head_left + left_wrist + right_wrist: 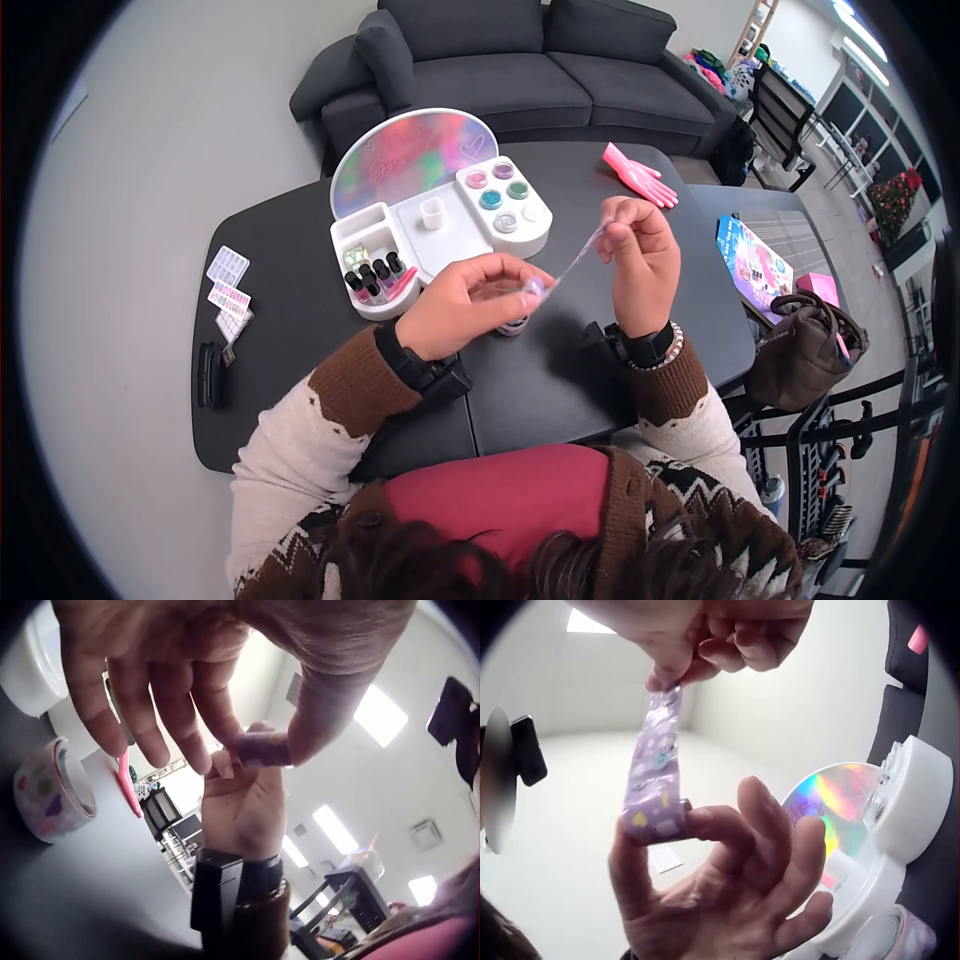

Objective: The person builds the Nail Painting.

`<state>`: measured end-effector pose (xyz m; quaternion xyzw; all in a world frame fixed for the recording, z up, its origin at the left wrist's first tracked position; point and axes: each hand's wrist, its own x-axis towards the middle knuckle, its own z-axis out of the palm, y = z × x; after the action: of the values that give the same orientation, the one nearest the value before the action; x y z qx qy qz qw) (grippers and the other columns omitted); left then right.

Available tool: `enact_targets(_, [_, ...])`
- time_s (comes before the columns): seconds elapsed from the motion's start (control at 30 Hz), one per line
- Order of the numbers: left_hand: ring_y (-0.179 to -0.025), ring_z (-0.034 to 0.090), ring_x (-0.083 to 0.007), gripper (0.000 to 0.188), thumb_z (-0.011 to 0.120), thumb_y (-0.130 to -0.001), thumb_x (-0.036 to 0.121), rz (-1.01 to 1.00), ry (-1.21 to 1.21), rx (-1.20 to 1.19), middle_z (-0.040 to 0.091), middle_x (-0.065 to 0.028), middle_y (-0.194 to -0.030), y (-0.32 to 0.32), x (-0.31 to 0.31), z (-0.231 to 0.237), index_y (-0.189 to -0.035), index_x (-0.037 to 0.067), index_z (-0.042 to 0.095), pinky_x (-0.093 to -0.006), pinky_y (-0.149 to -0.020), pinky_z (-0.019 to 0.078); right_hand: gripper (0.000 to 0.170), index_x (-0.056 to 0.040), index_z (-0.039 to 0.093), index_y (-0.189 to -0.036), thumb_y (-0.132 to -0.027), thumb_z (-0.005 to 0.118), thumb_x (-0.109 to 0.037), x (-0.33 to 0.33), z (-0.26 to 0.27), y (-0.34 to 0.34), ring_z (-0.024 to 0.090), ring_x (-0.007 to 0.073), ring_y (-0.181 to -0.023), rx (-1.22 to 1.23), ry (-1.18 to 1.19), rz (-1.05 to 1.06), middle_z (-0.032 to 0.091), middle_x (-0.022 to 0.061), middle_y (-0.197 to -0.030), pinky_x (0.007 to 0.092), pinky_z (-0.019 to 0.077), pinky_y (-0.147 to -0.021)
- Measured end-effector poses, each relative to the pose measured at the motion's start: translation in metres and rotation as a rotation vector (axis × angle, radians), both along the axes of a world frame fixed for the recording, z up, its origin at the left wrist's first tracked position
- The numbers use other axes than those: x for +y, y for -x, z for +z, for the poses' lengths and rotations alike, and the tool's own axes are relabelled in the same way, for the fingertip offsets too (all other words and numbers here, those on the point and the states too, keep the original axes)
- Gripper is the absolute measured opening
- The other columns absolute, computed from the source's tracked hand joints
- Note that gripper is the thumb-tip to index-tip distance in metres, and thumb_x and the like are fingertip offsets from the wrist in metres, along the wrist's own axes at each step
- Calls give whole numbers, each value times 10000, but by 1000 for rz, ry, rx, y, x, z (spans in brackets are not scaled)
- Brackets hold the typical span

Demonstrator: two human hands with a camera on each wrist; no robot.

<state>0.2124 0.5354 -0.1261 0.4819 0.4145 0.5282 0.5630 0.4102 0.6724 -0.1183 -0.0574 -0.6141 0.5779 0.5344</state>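
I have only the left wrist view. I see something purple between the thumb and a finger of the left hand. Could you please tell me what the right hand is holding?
Observer: In the right wrist view, the right hand pinches one end of a shiny purple printed strip, stretched to the left hand.

Operator: Thank you, that is clear. Are there any bottles on the table, please?

Observer: Yes. The head view shows four black-capped nail polish bottles in the left compartment of the white organizer.

Operator: And what is standing beyond the table, on the far side?

Observer: A dark grey sofa, seen in the head view past the black table.
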Motion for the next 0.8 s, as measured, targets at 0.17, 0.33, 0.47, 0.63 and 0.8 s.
enact_targets(0.17, [-1064,696,-136,324,846,-899,224,-58,-189,415,760,-41,-1140,-7,-8,9,-1145,33,759,-335,-1006,527,199,-23,676,-1003,-888,829,33,-12,3,1,556,46,-761,-307,-322,46,718,38,-995,227,469,-683])
enact_targets(0.33, [-1198,671,-184,455,875,-856,188,-74,-216,531,728,-103,-1264,-10,-8,8,-1248,13,726,-362,-1077,501,275,-91,717,-967,-801,936,-99,-20,4,6,506,64,-684,-409,-424,117,704,-31,-916,254,456,-654])
enact_targets(0.47, [-1267,649,-226,454,878,-841,170,-73,-259,496,674,-135,-1392,-7,-7,8,-1236,0,736,-387,-1110,495,269,-96,718,-978,-795,914,-75,-15,7,5,531,76,-720,-451,-528,157,692,-33,-897,272,463,-690])
enact_targets(0.63, [-1257,643,-207,346,878,-860,166,-80,-251,476,696,-112,-1352,-1,-4,6,-1150,14,766,-375,-1114,471,229,-64,674,-1118,-898,733,-33,-20,7,1,629,139,-855,-373,-270,415,720,2,-929,271,468,-791])
enact_targets(0.8, [-1080,657,-158,278,866,-894,218,-2,-300,368,719,-43,-1180,-1,-1,-2,-1104,50,796,-339,-1050,482,321,-32,629,-1156,-880,759,-130,-3,16,-7,651,214,-1022,-463,-548,395,737,64,-1015,381,464,-1005])
